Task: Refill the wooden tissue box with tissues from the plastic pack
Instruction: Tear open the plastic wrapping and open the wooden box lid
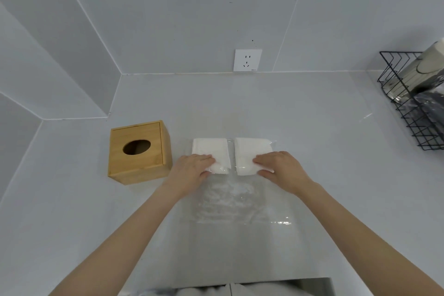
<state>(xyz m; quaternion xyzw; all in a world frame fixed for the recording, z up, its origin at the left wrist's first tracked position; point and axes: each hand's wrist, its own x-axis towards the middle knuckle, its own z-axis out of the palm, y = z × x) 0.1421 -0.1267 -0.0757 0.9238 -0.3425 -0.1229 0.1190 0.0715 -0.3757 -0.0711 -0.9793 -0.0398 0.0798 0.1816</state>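
A wooden tissue box (139,152) with a dark oval hole in its top stands on the white counter, left of centre. To its right lies a clear plastic pack (230,196) holding two white tissue stacks side by side at its far end. My left hand (189,170) grips the near left corner of the left tissue stack (210,151) through the plastic. My right hand (281,167) grips the near right corner of the right tissue stack (249,151). The near half of the pack lies flat and see-through.
A black wire rack (408,106) with bagged items hangs at the right edge. A white wall socket (247,60) sits on the back wall above the counter. The counter's front edge (240,282) runs near the bottom of the view.
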